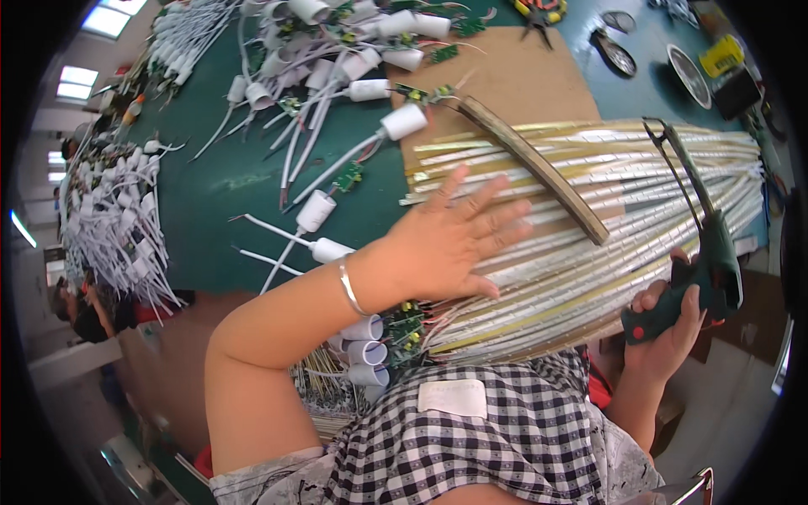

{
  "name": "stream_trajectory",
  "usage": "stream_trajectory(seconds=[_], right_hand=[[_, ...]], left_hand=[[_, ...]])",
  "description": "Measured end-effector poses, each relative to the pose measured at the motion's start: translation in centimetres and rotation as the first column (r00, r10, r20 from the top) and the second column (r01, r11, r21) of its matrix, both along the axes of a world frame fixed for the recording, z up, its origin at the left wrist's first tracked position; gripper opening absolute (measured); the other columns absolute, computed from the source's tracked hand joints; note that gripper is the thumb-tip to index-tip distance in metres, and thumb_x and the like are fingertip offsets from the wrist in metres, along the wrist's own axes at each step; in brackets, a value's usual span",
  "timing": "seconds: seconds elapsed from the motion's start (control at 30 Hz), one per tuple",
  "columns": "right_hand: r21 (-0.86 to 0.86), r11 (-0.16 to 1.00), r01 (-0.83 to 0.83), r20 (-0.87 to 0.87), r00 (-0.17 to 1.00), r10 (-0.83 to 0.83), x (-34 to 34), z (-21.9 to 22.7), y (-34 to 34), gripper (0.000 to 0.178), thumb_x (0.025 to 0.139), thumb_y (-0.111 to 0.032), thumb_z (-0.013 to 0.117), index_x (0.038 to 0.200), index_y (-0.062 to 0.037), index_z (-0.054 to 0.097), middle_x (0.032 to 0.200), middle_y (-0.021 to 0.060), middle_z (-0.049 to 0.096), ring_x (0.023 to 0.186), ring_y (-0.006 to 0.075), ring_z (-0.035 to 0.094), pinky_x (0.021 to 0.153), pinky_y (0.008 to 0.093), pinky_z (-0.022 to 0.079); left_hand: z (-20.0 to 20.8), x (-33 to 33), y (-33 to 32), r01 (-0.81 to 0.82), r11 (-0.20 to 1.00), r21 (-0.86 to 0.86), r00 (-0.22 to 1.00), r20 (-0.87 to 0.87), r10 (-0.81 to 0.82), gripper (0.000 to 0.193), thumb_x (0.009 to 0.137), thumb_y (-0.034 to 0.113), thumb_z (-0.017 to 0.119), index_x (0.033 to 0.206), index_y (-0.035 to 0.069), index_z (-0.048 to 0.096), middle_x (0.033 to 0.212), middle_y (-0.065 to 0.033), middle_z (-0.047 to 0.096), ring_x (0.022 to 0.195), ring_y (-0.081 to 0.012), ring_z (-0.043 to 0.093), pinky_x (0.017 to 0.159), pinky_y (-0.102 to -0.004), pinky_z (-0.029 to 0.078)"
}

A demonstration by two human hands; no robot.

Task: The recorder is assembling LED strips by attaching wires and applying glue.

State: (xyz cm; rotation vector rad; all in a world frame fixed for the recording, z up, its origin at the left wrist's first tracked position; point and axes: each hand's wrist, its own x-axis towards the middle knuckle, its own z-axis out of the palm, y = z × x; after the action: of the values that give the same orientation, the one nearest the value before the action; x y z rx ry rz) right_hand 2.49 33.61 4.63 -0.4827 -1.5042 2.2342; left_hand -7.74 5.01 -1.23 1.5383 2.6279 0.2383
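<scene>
My left hand (446, 240) lies with fingers spread over the left part of a wide fan of thin white and yellow LED strips (581, 273). A narrow wooden bar (539, 172) rests slantwise across these strips, just beyond my fingertips. On the right, my right hand (677, 332) is wrapped round the grip of a dark green soldering gun (720, 257). Its long thin arm points away from me above the strips' right part, and its tip seems clear of them. Thin red and white wires with green circuit boards (408, 328) sit under my left wrist.
White cylindrical lamp caps (404, 122) with cables and boards are heaped at the far left of the green table (223, 181). Another cable pile (118, 215) stands farther left. Pliers (539, 17), a metal bowl (688, 76) and a yellow item (722, 55) lie at the back right.
</scene>
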Motion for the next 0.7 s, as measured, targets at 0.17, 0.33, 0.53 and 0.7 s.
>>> stream_trajectory(seconds=[0.17, 0.33, 0.53, 0.7], right_hand=[[0.026, 1.0, 0.007, 0.023, 1.0, -0.008, -0.7, 0.3, -1.3, 0.053, 0.099, -0.021, 0.052, 0.143, 0.0007, 0.032, 0.132, 0.0175, 0.054, 0.065, 0.0155, 0.059, 0.053, 0.0302, 0.051], [0.065, 0.996, 0.056, 0.017, 0.998, -0.058, -0.6, 0.5, -1.5, 0.052, 0.098, -0.02, 0.052, 0.142, 0.0002, 0.033, 0.132, 0.0175, 0.053, 0.063, 0.0144, 0.059, 0.051, 0.0291, 0.051], [0.014, 0.999, 0.028, 0.036, 0.999, -0.029, -0.4, 0.1, -1.1, 0.05, 0.099, -0.021, 0.053, 0.141, 0.0005, 0.035, 0.132, 0.0177, 0.053, 0.064, 0.015, 0.06, 0.051, 0.0293, 0.051], [0.022, 1.0, 0.011, 0.029, 1.0, -0.012, -0.2, 0.3, -1.9, 0.051, 0.098, -0.022, 0.054, 0.14, 0.001, 0.034, 0.13, 0.0192, 0.053, 0.063, 0.0154, 0.06, 0.05, 0.0295, 0.052]], left_hand=[[0.4, 0.0, -0.1, -0.013, 0.996, 0.092, 0.999, 0.034, 0.01, 0.076, 0.09, 0.067, 0.043, 0.153, 0.025, 0.036, 0.161, -0.0031, 0.027, 0.152, -0.0305, 0.007, 0.118, -0.06, -0.006], [4.8, -3.8, -4.5, -0.354, 0.859, 0.369, 0.9, -0.114, 0.42, 0.033, 0.081, 0.035, 0.074, 0.105, 0.014, 0.068, 0.108, -0.0064, 0.065, 0.107, -0.0303, 0.057, 0.094, -0.0468, 0.04], [3.0, -4.1, -9.5, -0.649, 0.752, 0.112, 0.734, -0.168, 0.658, 0.027, 0.076, 0.03, 0.078, 0.093, 0.01, 0.071, 0.085, -0.0034, 0.062, 0.084, -0.0253, 0.06, 0.076, -0.0404, 0.043], [2.1, -4.1, -10.4, -0.567, 0.799, 0.2, 0.795, -0.121, 0.594, 0.018, 0.083, 0.021, 0.073, 0.095, 0.008, 0.07, 0.091, -0.0042, 0.064, 0.089, -0.0256, 0.061, 0.079, -0.0394, 0.045]])
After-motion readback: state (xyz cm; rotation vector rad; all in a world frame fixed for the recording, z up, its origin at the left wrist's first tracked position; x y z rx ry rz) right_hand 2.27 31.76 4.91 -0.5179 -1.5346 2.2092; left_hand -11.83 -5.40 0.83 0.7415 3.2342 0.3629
